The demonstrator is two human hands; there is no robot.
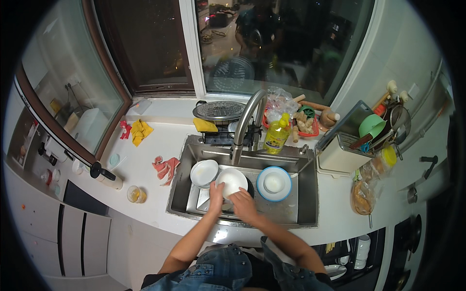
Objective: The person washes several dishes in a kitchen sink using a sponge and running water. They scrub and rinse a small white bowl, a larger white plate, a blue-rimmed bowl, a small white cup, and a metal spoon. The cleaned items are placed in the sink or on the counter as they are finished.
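A white bowl [232, 180] is held over the middle of the stainless steel sink [242, 156], its inside facing up. My left hand [216, 199] grips it at the near left rim, the thumb lying along the side. At the near right rim is my right hand [244, 206], its fingertips on the edge and part of the inner wall. Left of the held bowl sits another white bowl [204, 173] in the sink. To the right, a small white bowl [274, 182] rests in a blue-rimmed dish [263, 193]. A dark round item under the held bowl is mostly hidden.
The curved faucet [238, 142] rises behind the held bowl. A yellow dish soap bottle [276, 136] stands at the sink's back edge. Left on the counter lie a pink cloth [166, 168] and a glass cup [136, 195]. A utensil holder [342, 154] stands right.
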